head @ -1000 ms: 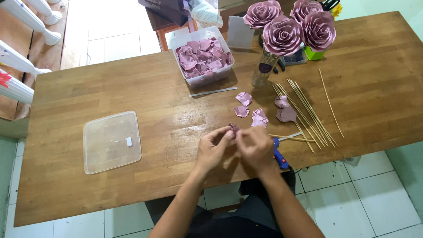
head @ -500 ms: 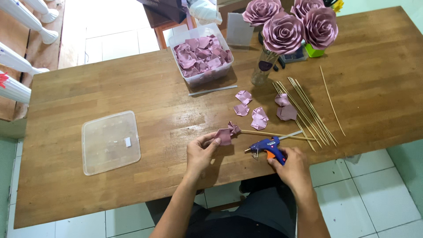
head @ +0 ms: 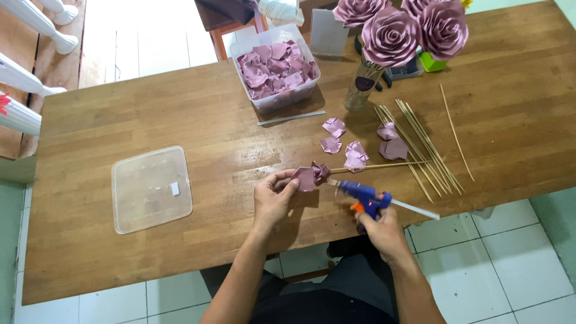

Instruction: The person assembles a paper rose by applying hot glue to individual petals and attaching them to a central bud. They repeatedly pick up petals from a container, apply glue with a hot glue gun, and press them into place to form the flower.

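Head view: left hand [head: 273, 198] pinches a satin mauve rosebud [head: 312, 176] on its stick, right hand [head: 381, 231] now grasping a blue glue gun [head: 363, 197] closer.

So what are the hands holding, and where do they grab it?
The left hand pinches a half-made purple flower bud by its petals, at the tip of a wooden stick. The right hand grips a blue glue gun by its handle.

Beneath the hands, a long wooden table [head: 180, 108] of warm brown planks. Below its near edge, white floor tiles [head: 498, 264] with grey joints. Beyond the far edge, pale planking [head: 150, 42] in bright daylight; far left, white turned legs [head: 36, 18].
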